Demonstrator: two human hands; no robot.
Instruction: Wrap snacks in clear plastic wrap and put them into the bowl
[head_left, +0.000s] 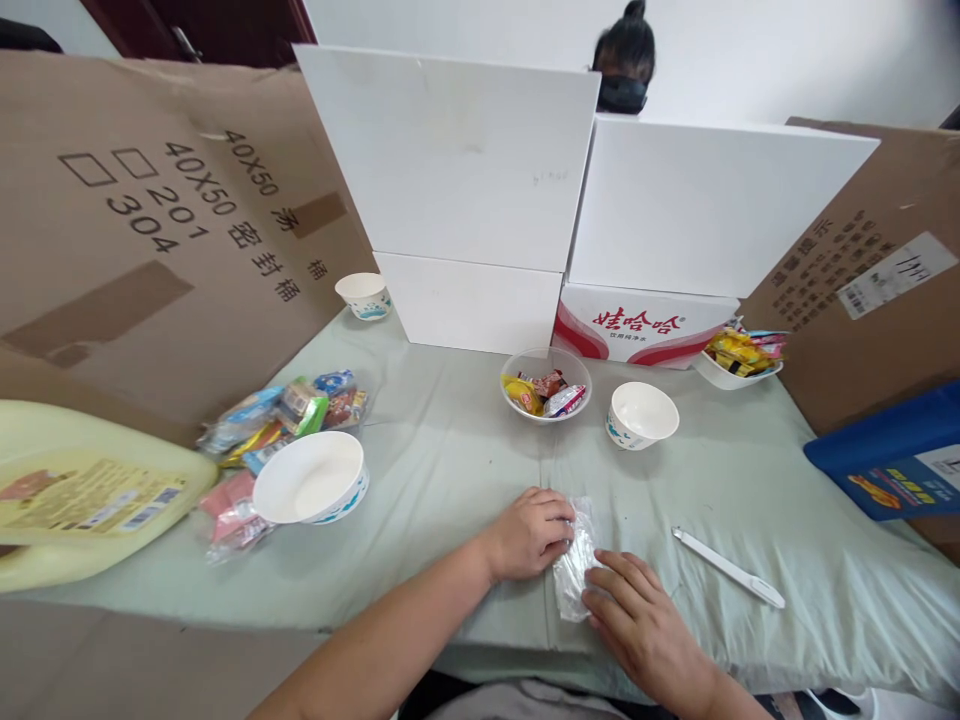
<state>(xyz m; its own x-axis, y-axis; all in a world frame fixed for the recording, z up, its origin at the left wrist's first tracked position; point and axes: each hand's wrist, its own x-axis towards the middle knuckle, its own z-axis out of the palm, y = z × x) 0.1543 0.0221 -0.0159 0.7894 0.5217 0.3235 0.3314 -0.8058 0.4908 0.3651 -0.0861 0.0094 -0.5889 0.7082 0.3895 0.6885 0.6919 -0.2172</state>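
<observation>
A flat, folded clear plastic bag lies on the cloth near the table's front edge. At its upper left side, my left hand has its fingers curled onto the plastic. My right hand rests on the bag's lower right side with its fingers stretched out; its thumb is hidden. To the right lies a slim white tool resembling a cutter. Beyond my hands stand a clear bowl with several wrapped snacks and a white paper bowl with a blue pattern.
Leftward are another paper bowl, several packaged snacks and a yellow jug. White boxes form a back wall, with a person behind. A snack-filled bowl and blue container stand right, between cardboard sides.
</observation>
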